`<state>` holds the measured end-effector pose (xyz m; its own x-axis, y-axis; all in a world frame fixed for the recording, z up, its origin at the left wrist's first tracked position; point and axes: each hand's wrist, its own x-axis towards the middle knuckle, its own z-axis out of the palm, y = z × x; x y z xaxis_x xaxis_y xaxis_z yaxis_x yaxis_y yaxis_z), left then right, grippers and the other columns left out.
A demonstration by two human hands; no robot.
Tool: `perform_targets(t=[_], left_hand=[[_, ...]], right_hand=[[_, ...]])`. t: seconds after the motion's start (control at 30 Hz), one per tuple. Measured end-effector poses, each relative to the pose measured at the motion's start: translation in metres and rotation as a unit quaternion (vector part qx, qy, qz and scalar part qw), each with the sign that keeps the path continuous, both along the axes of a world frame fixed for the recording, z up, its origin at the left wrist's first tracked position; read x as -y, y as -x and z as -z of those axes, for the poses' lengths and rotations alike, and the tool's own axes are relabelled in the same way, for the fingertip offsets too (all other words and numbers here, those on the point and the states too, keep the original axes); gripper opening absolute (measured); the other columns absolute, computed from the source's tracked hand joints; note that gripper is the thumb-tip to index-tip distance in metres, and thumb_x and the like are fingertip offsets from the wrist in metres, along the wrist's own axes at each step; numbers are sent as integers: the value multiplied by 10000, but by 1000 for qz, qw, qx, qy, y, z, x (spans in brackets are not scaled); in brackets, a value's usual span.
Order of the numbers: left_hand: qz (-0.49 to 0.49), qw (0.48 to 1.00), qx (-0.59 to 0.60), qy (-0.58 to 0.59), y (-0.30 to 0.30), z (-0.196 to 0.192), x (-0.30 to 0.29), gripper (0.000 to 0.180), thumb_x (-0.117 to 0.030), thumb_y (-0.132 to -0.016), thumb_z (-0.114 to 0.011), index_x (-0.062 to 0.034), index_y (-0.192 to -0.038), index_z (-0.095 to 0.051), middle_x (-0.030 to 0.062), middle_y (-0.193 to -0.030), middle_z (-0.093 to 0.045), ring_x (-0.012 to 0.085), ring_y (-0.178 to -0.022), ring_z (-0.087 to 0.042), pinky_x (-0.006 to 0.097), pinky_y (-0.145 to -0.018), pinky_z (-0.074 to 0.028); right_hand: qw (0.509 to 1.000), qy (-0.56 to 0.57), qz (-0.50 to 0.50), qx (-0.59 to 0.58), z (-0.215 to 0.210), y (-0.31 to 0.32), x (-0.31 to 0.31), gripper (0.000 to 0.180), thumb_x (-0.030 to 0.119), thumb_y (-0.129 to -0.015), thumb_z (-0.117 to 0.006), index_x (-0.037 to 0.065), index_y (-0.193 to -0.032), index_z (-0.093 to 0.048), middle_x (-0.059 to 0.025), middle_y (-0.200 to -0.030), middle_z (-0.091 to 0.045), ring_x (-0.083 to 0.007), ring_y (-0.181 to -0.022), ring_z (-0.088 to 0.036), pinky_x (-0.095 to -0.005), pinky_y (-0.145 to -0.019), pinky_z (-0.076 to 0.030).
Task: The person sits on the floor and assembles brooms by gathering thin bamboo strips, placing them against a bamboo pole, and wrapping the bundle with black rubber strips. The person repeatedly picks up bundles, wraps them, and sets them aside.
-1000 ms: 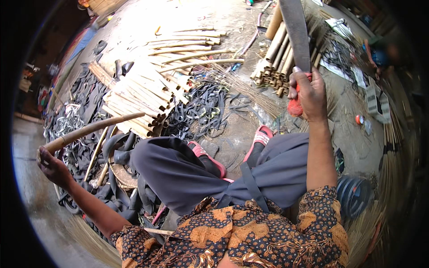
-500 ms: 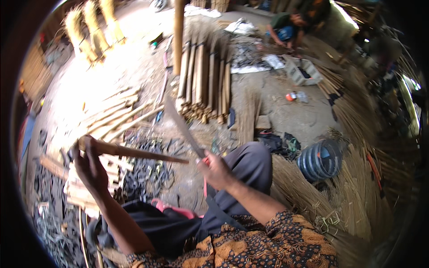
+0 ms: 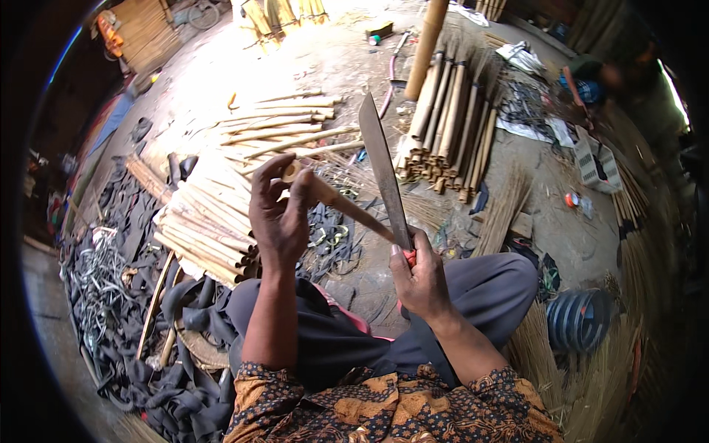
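My left hand (image 3: 279, 210) is closed on the thicker, hollow-ended part of a bamboo stick (image 3: 346, 204), with the thumb and fingers around it. The stick slopes down to the right, and its thin end meets or lies just beside the blade near my right hand; I cannot tell whether they touch. In my right hand (image 3: 424, 280) is a machete (image 3: 383, 166), gripped by its red handle. Its long, dark blade points up and slightly left, away from my body. Both hands are above my bent legs in dark trousers.
Cut bamboo pieces (image 3: 203, 225) are piled at the left, beside black rubber strips (image 3: 177, 376). Ahead stand bundled brooms (image 3: 450, 111) by a wooden post (image 3: 426, 52). A ribbed plastic container (image 3: 580, 320) and loose bristles (image 3: 506, 214) are at the right. A person crouches far right, blurred.
The view has turned left, so the scene sits further right. The machete now stands more upright, and the stick slopes more steeply, its thin end nearer the machete's handle. Both hands keep their hold.
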<state>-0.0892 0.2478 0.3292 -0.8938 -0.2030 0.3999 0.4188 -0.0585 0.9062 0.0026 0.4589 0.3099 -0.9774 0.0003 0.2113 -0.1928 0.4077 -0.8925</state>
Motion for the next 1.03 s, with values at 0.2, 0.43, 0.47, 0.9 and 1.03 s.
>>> perform_targets(t=[0.2,0.43,0.47,0.9,1.03], left_hand=[[-48,996,15,70,-11,-6,0,378,-144,-941,-788,-1,-1247,-617,58,-1082,-663,99,-955,-653,239,-798,-556],[-58,990,-33,121,-22,-1,-9,348,-148,-941,-781,-18,-1239,-658,93,-1123,-653,131,-999,-675,260,-917,-528],[-33,997,-13,76,-22,-3,-11,352,-149,-941,-780,-24,-1248,-660,97,-1127,-652,140,-1032,-677,272,-947,-526],[26,998,-47,33,-25,-1,-19,420,-158,-1008,-700,2,-1365,-547,67,-1208,-655,113,-1106,-614,274,-975,-478],[31,998,-39,43,-31,3,-21,445,-194,-1008,-707,-9,-1379,-547,73,-1224,-657,118,-1113,-615,277,-996,-471]], right_hand=[[997,51,-15,-62,-7,4,33,308,133,-1040,-587,-43,-1274,-491,-44,-724,-534,-112,-591,-522,-297,-549,-430],[1000,-4,10,21,11,18,52,290,141,-1028,-610,-33,-1173,-428,-246,-848,-664,-412,-738,-707,-477,-608,-525],[994,-17,35,105,13,21,48,297,160,-1033,-611,-36,-1177,-441,-228,-838,-649,-380,-730,-699,-450,-620,-512],[1000,6,10,6,0,19,44,283,134,-1015,-629,-42,-1131,-440,-230,-816,-642,-392,-715,-688,-469,-609,-506],[1000,8,5,-28,3,14,46,307,134,-1007,-639,-37,-1176,-448,-228,-876,-670,-399,-790,-713,-470,-664,-535]])
